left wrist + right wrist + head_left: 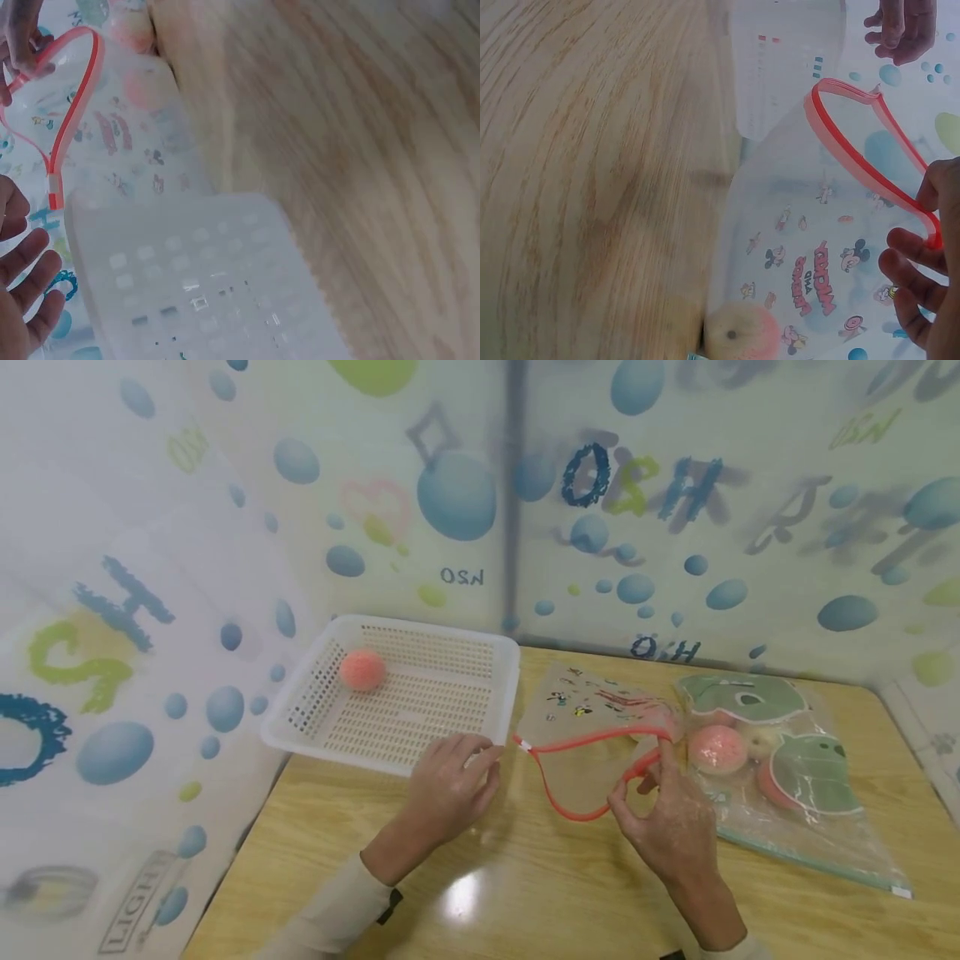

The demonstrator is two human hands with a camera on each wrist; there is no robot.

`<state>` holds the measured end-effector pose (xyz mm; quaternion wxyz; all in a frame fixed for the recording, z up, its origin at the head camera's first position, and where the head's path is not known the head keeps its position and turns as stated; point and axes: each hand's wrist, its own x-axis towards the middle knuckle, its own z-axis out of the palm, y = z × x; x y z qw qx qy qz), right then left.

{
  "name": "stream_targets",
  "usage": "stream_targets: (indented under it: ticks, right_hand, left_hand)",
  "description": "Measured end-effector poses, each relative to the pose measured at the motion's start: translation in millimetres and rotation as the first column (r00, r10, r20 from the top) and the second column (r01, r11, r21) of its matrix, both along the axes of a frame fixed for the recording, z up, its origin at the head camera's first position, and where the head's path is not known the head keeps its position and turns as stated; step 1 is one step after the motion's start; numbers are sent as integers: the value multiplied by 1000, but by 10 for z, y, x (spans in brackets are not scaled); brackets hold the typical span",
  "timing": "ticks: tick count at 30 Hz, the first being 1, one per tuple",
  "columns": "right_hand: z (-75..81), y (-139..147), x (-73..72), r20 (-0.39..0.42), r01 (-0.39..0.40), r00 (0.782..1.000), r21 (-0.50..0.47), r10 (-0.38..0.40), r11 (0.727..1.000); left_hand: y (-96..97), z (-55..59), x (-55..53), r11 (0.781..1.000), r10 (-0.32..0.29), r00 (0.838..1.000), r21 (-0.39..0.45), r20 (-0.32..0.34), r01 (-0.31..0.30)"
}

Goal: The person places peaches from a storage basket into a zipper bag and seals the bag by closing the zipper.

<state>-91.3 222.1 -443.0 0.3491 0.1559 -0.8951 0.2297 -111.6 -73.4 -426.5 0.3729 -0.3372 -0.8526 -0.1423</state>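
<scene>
My right hand (671, 818) pinches the red zip edge of a clear zip bag (561, 697) printed with cartoon figures. The bag's mouth gapes, and a white slider (524, 744) sits at its left end. My left hand (452, 785) hovers by the front right corner of a white plastic basket (390, 766), fingers loosely bent. In the left wrist view nothing lies between the left fingers (34, 285). One pinkish-orange ball-like thing (362, 670) rests inside the basket at the back left. The right wrist view shows the red zip edge (847, 154) close up beside the thumb.
Right of my right hand lies a second clear zip bag (817, 852) with green patches and a green zip. It contains several round pink and pale fruits (717, 749). The wooden table (525, 893) meets patterned walls (600, 602) behind and to the left.
</scene>
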Motion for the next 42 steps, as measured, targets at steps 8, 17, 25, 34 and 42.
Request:
stream_targets:
  ticks: [8,17,25,34,42]
  right_hand:
    - [-12,-15,-21,7,-10,1000,-5,10,1000]
    - [-18,-20,-15,9,-20,1000,-16,21,1000]
    - [-54,-24,-21,-84,-17,996,-40,14,999]
    - [-90,-9,1,-74,-22,997,-51,18,998]
    - [-101,0,5,-106,-31,994,-70,23,997]
  left_hand:
    - [-197,162,-137,986,134,990,-110,46,-129]
    - [-453,212,-283,962,222,971,-182,94,-203]
    - [-540,270,-368,951,303,918,-144,258,-274]
    - [-627,348,-499,887,461,699,-268,547,-376]
    - [-856,328,-657,855,518,622,-346,587,-386]
